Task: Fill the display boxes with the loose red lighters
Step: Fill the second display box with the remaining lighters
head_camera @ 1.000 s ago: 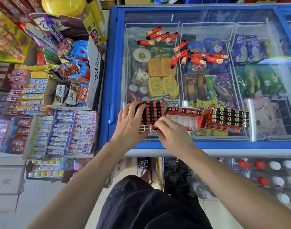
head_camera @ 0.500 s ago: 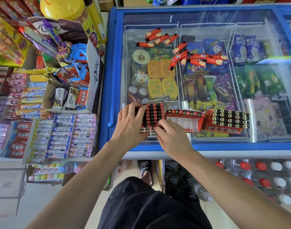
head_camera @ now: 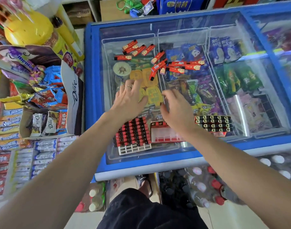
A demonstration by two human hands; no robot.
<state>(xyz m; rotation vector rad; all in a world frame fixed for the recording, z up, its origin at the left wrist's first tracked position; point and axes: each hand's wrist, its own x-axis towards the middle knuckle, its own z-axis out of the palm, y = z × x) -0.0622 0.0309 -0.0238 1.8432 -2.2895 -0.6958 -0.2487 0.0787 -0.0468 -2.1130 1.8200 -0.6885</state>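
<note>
Three lighter display boxes stand in a row on the freezer's glass lid near its front edge. The left box (head_camera: pixel 133 134) is nearly full of red lighters with black tops. The middle box (head_camera: pixel 164 135) shows mostly bare slots. The right box (head_camera: pixel 213 125) is packed. Several loose red lighters (head_camera: pixel 158 61) lie scattered further back on the glass. My left hand (head_camera: pixel 130 98) and my right hand (head_camera: pixel 176 108) hover over the glass beyond the boxes, between them and the loose lighters. Both hands have relaxed, spread fingers and hold nothing.
The blue-framed chest freezer (head_camera: pixel 90 96) holds ice creams under its sliding glass. Left of it, shelves and an open Dove carton (head_camera: pixel 73 96) carry sweets and gum. Bottled drinks (head_camera: pixel 207 187) are packed on the floor below the freezer front.
Both hands have left the left display box and moved away from me over the glass toward the loose lighters. The camera view has tilted and moved closer.
</note>
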